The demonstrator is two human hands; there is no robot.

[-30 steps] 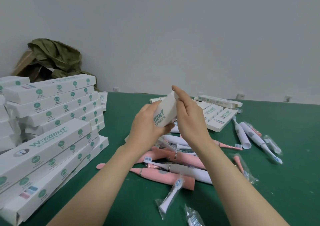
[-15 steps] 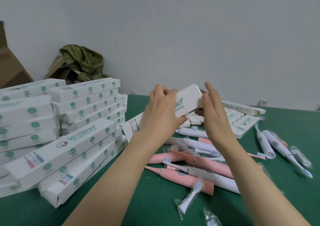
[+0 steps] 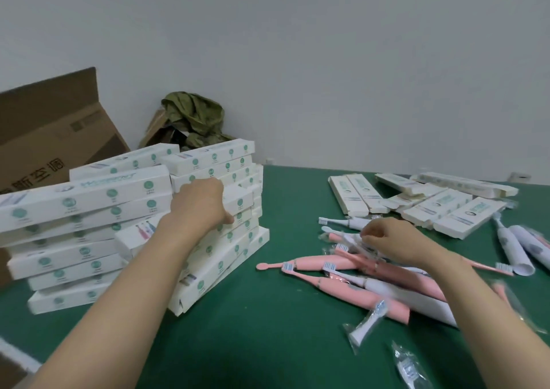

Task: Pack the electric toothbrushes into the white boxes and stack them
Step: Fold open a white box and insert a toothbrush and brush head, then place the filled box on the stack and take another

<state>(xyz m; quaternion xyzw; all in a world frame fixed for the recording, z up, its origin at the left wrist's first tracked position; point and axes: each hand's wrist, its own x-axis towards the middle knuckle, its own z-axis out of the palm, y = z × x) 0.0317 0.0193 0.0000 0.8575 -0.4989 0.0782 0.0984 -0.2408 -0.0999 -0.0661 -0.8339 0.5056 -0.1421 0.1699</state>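
Packed white boxes with green dots stand in two stacks (image 3: pixel 89 198) at the left of the green table (image 3: pixel 268 338). My left hand (image 3: pixel 202 204) reaches over the nearer stack (image 3: pixel 214 257) and grips a white box (image 3: pixel 240 200) lying on top of it. In a loose pile on the right are pink toothbrushes (image 3: pixel 309 262) and white ones. My right hand (image 3: pixel 387 241) is low over this pile, fingers curled and pinching a clear-wrapped white brush (image 3: pixel 352 241); the wrapping is blurred. Unfilled white boxes (image 3: pixel 440 207) lie behind the pile.
Two white toothbrush handles (image 3: pixel 512 248) lie at the far right. Bagged brush heads (image 3: pixel 364 327) lie near the front. A brown carton (image 3: pixel 50 138) and a green cloth (image 3: pixel 193 117) sit against the wall behind the stacks.
Both hands held one white box in the air before. Now my left hand has carried it left onto the nearer stack, and my right hand has dropped to the toothbrush pile. My view swung left.
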